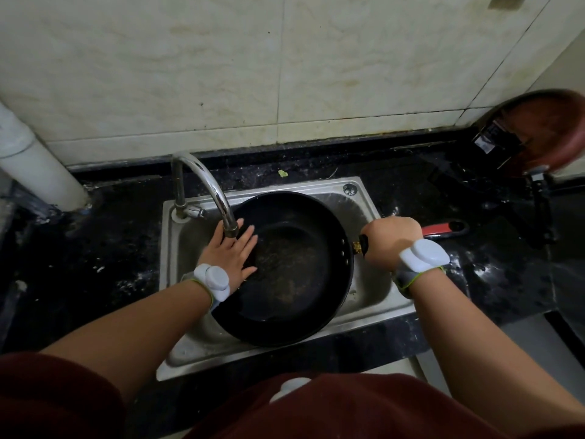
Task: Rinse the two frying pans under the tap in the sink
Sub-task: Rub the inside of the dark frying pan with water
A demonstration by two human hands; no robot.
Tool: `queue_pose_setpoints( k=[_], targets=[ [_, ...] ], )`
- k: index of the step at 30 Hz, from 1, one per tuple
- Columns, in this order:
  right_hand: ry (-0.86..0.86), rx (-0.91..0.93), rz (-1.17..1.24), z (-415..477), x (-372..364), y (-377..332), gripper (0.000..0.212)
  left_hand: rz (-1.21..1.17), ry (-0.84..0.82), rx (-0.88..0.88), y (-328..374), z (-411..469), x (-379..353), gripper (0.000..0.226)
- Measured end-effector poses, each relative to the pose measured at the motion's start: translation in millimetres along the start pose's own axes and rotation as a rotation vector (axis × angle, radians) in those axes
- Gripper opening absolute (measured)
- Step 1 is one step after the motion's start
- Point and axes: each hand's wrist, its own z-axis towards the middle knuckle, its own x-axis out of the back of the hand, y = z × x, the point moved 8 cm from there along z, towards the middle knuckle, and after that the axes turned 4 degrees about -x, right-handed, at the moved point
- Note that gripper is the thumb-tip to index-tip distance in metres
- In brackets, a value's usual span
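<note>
A large black frying pan lies in the steel sink, filling most of the basin. Its red and black handle points right over the counter. My right hand grips that handle close to the pan. My left hand lies flat with straight fingers on the pan's inner left side, just under the spout of the curved chrome tap. No stream of water is plainly visible. A second pan with a reddish inside leans upright at the back right of the counter.
The black speckled counter surrounds the sink. A white pipe stands at the back left against the tiled wall. The second pan's dark handle hangs down toward the counter on the right.
</note>
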Motion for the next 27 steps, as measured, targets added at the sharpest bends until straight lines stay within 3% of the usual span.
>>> queue_pose_setpoints(
  k=[6,9,12,16,18,21,25,27],
  targets=[
    [-0.01,-0.012,-0.019,1.2,-5.4,-0.5,0.014,-0.021,-0.186,-0.06,13.0,-6.2,-18.0,0.082],
    [-0.058,-0.037,0.004,2.5,-10.4,2.3,0.015,-0.027,-0.285,-0.082,12.2,-14.1,-21.2,0.075],
    [-0.069,-0.049,0.045,3.4,-16.9,4.5,0.014,-0.246,-0.087,-0.02,-0.7,-14.6,-0.4,0.053],
    [-0.087,-0.017,0.063,3.2,-19.2,6.2,0.015,-0.556,0.264,0.318,-35.2,-20.3,8.4,0.051],
    [-0.081,-0.001,0.066,3.0,-21.0,0.8,0.014,-0.781,0.241,0.496,-47.3,-16.7,-8.3,0.059],
    [-0.039,0.02,0.05,-0.1,-25.3,-16.9,0.018,-1.04,0.21,0.601,-53.5,-2.9,-21.3,0.059],
    [-0.143,0.031,0.117,-8.0,-43.8,-34.2,0.014,-0.997,0.268,0.647,-67.1,3.2,-19.6,0.048],
    [-0.243,0.028,0.177,-13.2,-55.8,-38.3,0.014,-0.907,0.193,0.619,-69.4,4.9,-24.4,0.051]
  ],
)
